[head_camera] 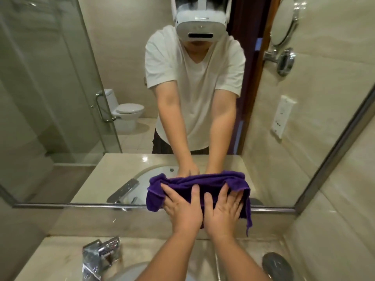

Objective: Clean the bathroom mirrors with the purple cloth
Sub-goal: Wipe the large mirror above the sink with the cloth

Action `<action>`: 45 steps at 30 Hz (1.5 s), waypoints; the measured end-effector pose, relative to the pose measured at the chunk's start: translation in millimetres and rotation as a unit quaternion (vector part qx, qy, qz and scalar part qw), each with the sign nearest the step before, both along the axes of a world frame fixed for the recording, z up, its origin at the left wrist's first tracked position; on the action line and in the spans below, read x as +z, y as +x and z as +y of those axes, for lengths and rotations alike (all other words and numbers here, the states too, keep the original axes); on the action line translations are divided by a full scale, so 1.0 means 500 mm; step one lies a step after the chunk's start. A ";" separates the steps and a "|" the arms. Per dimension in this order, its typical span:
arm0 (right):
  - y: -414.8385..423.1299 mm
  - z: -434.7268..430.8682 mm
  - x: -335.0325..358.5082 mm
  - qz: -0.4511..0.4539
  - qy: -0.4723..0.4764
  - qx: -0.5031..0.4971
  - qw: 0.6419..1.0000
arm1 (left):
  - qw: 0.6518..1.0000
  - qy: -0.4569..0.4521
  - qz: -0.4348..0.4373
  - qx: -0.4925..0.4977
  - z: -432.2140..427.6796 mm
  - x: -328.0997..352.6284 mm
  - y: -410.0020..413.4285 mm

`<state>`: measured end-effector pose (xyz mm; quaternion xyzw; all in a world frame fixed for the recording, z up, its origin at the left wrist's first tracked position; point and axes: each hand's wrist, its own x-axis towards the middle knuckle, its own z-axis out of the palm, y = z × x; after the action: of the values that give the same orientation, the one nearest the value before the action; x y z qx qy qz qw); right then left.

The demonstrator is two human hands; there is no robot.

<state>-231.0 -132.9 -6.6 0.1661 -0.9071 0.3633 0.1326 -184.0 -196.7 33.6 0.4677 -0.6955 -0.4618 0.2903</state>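
Note:
A bunched purple cloth (211, 184) lies flat against the lower edge of the large wall mirror (81, 98). My left hand (183, 207) and my right hand (221, 209) sit side by side on the cloth, fingers spread and fairly straight, pressing it to the glass. A corner of the cloth hangs down past the mirror's metal bottom frame (81, 205) on the right. The mirror shows a person in a white shirt with a headset and both arms stretched forward.
A chrome faucet (100, 256) stands at the lower left on the marble counter (50, 254), above the basin. A round grey object (278, 265) lies on the counter at the lower right. A small round mirror on a chrome wall arm (285, 61) appears at upper right.

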 end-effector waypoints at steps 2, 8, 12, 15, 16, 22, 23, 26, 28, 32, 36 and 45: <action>0.006 0.002 0.007 0.000 -0.012 0.004 1.000 | 1.000 -0.009 0.018 0.002 0.002 0.017 -0.002; -0.003 -0.045 0.213 0.113 -0.097 0.028 0.989 | 0.985 -0.094 0.138 0.051 -0.044 0.183 -0.016; -0.040 -0.099 0.422 0.305 -0.099 0.031 0.947 | 0.967 -0.128 0.183 0.125 -0.100 0.380 -0.031; -0.050 -0.122 0.506 0.360 -0.099 0.018 0.928 | 0.959 -0.164 0.190 0.133 -0.141 0.478 -0.032; -0.052 -0.124 0.516 0.369 -0.092 0.016 0.925 | 0.957 -0.171 0.193 0.133 -0.148 0.489 -0.030; -0.042 -0.106 0.392 0.329 -0.052 0.026 0.943 | 0.959 -0.200 0.159 0.119 -0.135 0.364 -0.016; -0.034 -0.100 0.349 0.300 -0.047 0.026 0.952 | 0.964 -0.186 0.148 0.118 -0.128 0.327 -0.015; -0.011 -0.068 0.224 0.193 -0.006 0.021 0.981 | 0.981 -0.122 0.115 0.097 -0.089 0.201 -0.007; -0.007 -0.041 0.152 0.111 0.028 0.018 0.993 | 0.990 -0.078 0.092 0.069 -0.053 0.122 -0.007; -0.036 0.021 0.063 0.007 0.021 -0.006 1.000 | 0.998 0.012 0.066 0.017 0.032 0.035 -0.040; -0.085 0.104 0.020 -0.023 -0.011 -0.039 0.999 | 0.994 0.106 0.035 -0.021 0.126 0.005 -0.084; -0.163 0.238 -0.051 -0.200 -0.148 -0.144 0.958 | 0.969 0.202 -0.012 -0.145 0.264 -0.032 -0.140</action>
<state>-312.5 -13.9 -32.3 -0.0640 -0.8656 0.4961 0.0220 -253.8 -64.6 17.5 0.4166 -0.6518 -0.6238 0.1115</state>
